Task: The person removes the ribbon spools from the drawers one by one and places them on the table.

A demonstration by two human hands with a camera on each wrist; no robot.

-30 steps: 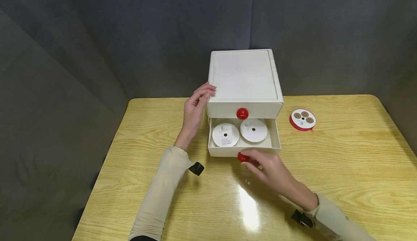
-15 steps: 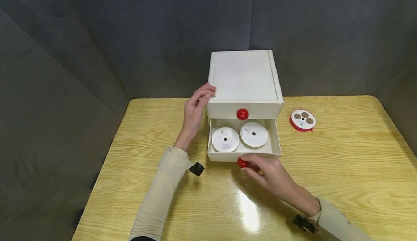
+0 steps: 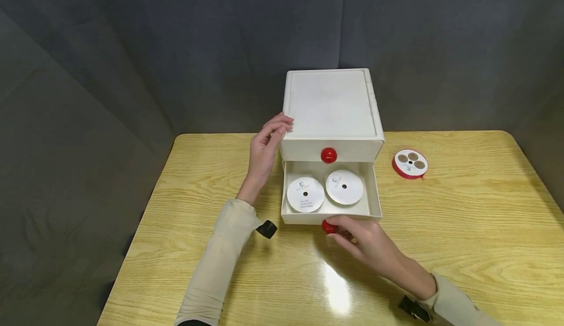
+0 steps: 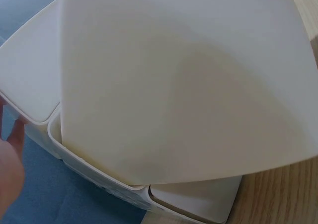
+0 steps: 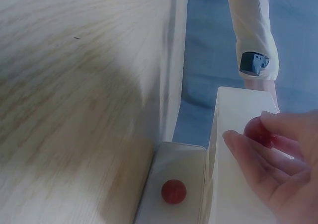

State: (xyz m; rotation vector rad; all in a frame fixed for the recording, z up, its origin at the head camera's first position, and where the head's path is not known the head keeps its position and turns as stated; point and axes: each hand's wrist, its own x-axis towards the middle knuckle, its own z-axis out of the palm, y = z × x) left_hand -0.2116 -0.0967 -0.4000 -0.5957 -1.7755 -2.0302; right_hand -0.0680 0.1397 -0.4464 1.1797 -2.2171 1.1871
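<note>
A white drawer cabinet (image 3: pixel 328 103) with round red knobs stands at the table's back. Its middle drawer (image 3: pixel 327 212) is pulled out and holds two white-faced spools, the left spool (image 3: pixel 305 195) and the right spool (image 3: pixel 344 187), lying flat. My right hand (image 3: pixel 367 245) pinches this drawer's red knob (image 5: pixel 258 132) between thumb and fingers. At the cabinet's upper left front edge, my left hand (image 3: pixel 264 145) rests with extended fingers touching the top. In the left wrist view, the drawer's side (image 4: pixel 189 95) hides much of the cabinet; only part of the left hand shows.
On the wooden table (image 3: pixel 189 194), right of the cabinet, lies a spool of red ribbon (image 3: pixel 410 163). Above the pulled-out drawer, the top drawer (image 3: pixel 304 151) is closed. Below it, a lower drawer front bears another red knob (image 5: pixel 174 191). A dark curtain (image 3: pixel 220 61) hangs behind.
The middle drawer has come further out toward me with my right hand on its knob, and the two spools inside have moved with it. My left hand stays at the cabinet's edge.
</note>
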